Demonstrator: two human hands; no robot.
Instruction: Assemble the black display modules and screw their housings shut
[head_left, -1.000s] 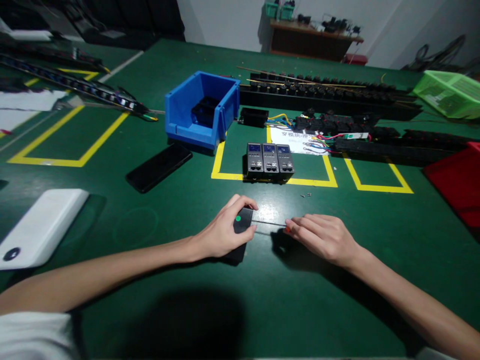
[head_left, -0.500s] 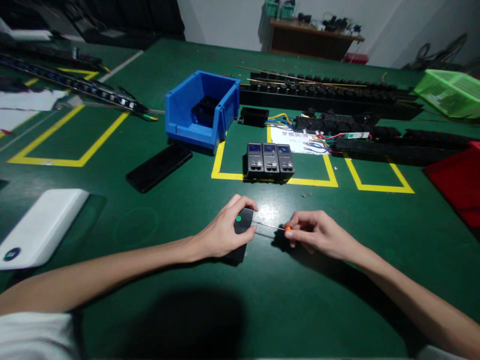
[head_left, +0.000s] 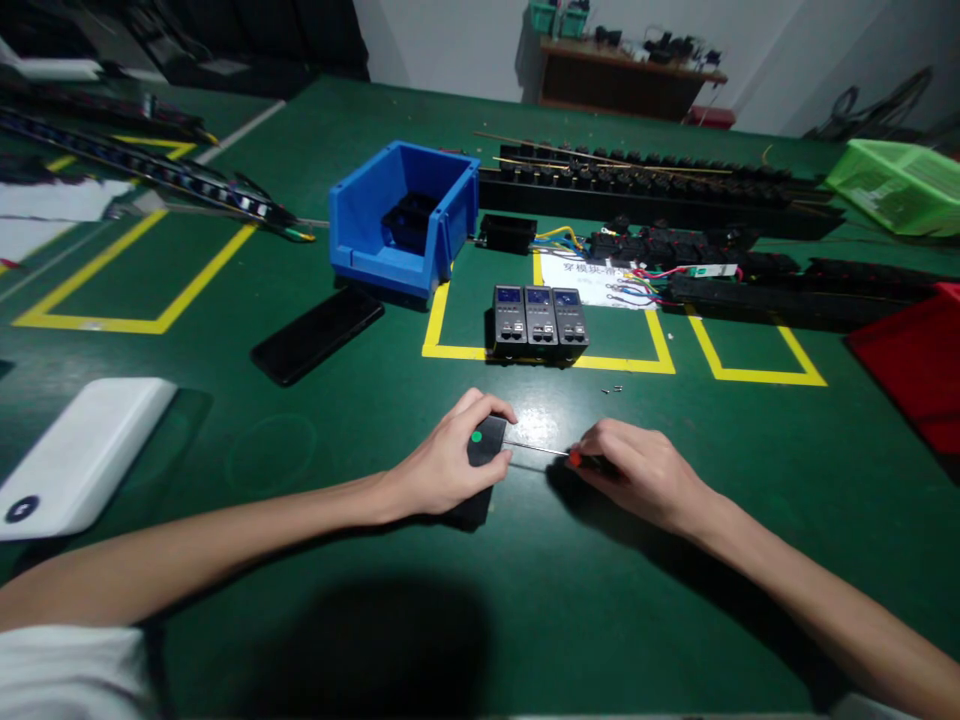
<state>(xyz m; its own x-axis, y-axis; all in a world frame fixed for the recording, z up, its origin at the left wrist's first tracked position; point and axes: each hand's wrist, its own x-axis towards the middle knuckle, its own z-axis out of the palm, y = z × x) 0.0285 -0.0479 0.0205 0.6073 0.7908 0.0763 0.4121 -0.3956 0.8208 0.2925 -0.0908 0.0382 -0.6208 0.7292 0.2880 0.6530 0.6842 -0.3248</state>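
Note:
My left hand (head_left: 450, 455) is closed around a black box-shaped module (head_left: 489, 446) with a green dot, steadying it on the table; part of the module is covered by my fingers. In my right hand (head_left: 637, 468) I grip a screwdriver (head_left: 538, 449) by its orange-red and dark handle. Its thin metal shaft points left, and the tip meets the module's right side. Whether the tip sits in a screw is too small to see. Beyond my hands, three dark modules with small screens (head_left: 540, 318) stand side by side, and small screws (head_left: 612, 389) lie nearer to my right hand.
A blue bin (head_left: 390, 255) holding black parts stands behind a black phone (head_left: 319, 335). A white power bank (head_left: 86, 455) lies at left. Black wired strips (head_left: 675, 245) stretch across the back right. A red bin (head_left: 915, 370) and green basket (head_left: 900, 185) stand at right.
My right hand's fingers have rolled around the screwdriver handle, and the back of the hand has turned over more. The left hand and the module stay in place.

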